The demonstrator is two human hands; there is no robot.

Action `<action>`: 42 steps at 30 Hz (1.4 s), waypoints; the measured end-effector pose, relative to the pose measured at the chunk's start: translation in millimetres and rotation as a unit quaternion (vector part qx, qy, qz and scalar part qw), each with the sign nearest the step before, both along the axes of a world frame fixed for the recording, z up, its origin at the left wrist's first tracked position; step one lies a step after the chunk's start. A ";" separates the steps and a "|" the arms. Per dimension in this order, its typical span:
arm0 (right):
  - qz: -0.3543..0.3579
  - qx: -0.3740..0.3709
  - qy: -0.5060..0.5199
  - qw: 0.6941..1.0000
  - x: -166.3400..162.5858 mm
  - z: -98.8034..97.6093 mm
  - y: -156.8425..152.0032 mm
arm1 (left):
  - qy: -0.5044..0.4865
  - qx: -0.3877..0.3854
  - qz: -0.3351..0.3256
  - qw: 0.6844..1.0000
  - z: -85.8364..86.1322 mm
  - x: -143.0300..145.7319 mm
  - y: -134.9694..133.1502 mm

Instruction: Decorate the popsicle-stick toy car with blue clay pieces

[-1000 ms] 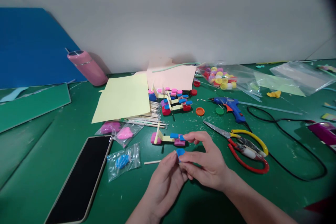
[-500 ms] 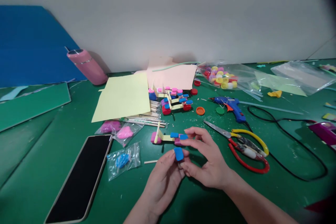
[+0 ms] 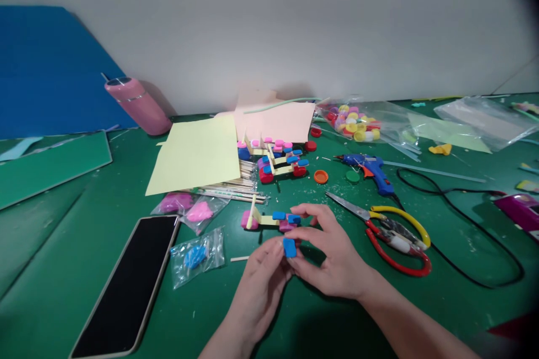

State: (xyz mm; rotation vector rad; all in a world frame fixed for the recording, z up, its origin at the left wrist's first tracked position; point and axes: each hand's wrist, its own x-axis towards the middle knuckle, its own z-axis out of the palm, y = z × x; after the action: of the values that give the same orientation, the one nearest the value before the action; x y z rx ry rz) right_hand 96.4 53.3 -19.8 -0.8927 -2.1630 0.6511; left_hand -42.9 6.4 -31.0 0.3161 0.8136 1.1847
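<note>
A small flat square of blue modelling clay (image 3: pixel 289 247) is pinched between the fingers of my left hand (image 3: pixel 266 277) and my right hand (image 3: pixel 330 252). My right thumb and forefinger are at its right side, with the other fingers raised and curled. Just beyond them stands a small toy car (image 3: pixel 268 220) with pink wheels, a pale stick body, an upright stick and two blue clay pads. A short stick (image 3: pixel 240 258) lies left of my left hand. The small bag of blue clay (image 3: pixel 196 256) is farther left.
A phone (image 3: pixel 126 286) and bags of pink clay (image 3: pixel 199 212) lie left. Other toy cars (image 3: pixel 283 168), sticks (image 3: pixel 229 190) and yellow paper (image 3: pixel 196 151) are behind. On the right are scissors (image 3: pixel 357 207), a blue glue gun (image 3: pixel 374 171) with its cord, and a bag of bottle caps (image 3: pixel 353 123).
The blue clay square has turned more upright and shifted slightly right. My right forefinger has come down to its upper edge. The toy car and table things stay put.
</note>
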 end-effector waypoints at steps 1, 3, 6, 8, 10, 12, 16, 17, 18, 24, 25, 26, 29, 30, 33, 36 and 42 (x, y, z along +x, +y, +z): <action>0.000 0.007 -0.011 1.000 -0.1 1.0 0.3 | 0.024 0.002 0.007 1.000 0.5 0.0 0.3; 0.002 0.018 -0.028 0.999 -0.4 2.5 0.7 | 0.055 0.000 0.021 0.998 0.9 0.3 0.8; 0.002 0.028 -0.036 0.999 -0.4 2.9 1.3 | 0.069 -0.006 0.032 0.997 0.3 1.0 1.8; 0.001 0.030 -0.030 0.999 -0.3 2.0 1.2 | 0.069 -0.007 0.037 0.997 0.1 1.2 2.5; 0.000 0.021 -0.017 1.000 -0.5 0.5 0.2 | 0.070 -0.011 0.045 0.996 0.3 1.0 3.3; -0.007 0.000 0.003 1.000 -1.6 -1.2 -1.6 | 0.070 -0.015 0.054 0.996 0.7 0.7 3.9; -0.039 -0.031 0.053 0.997 -6.3 -4.4 -6.2 | 0.074 -0.018 0.071 0.995 1.5 1.2 4.1; -0.048 -0.034 0.064 0.996 -7.5 -5.0 -7.0 | 0.076 -0.018 0.075 0.994 1.4 1.6 3.9; -0.057 -0.034 0.073 0.995 -8.4 -5.5 -7.7 | 0.079 -0.016 0.078 0.994 1.1 2.0 3.6; -0.072 -0.033 0.060 0.995 -9.2 -7.3 -9.1 | 0.191 0.032 0.079 0.978 -3.4 0.8 0.5; -0.073 -0.032 0.058 0.995 -9.0 -7.7 -8.9 | 0.218 0.041 0.077 0.972 -3.4 0.2 0.0; -0.074 -0.030 0.058 0.995 -8.7 -8.1 -8.7 | 0.245 0.048 0.076 0.965 -2.9 -0.3 -0.4; -0.076 -0.023 0.063 0.995 -8.1 -9.6 -7.4 | 0.311 0.063 0.078 0.945 1.1 -0.7 -1.0; -0.077 -0.021 0.063 0.995 -8.0 -10.1 -7.0 | 0.323 0.068 0.080 0.941 2.8 -0.5 -1.0; -0.077 -0.020 0.065 0.995 -7.9 -11.0 -6.4 | 0.334 0.075 0.083 0.936 6.6 0.9 -0.5; -0.073 -0.025 0.063 0.995 -8.4 -10.0 -6.9 | 0.330 0.075 0.089 0.937 6.6 1.9 0.0; -0.053 -0.044 0.061 0.996 -7.7 -5.1 -7.3 | 0.231 0.051 0.084 0.968 0.3 -0.1 -0.1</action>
State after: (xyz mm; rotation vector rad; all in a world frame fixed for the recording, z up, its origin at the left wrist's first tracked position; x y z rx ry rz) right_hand 88.8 45.9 -24.9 -0.9798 -1.9777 0.7334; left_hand -43.0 6.3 -30.7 0.6342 1.2043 1.3352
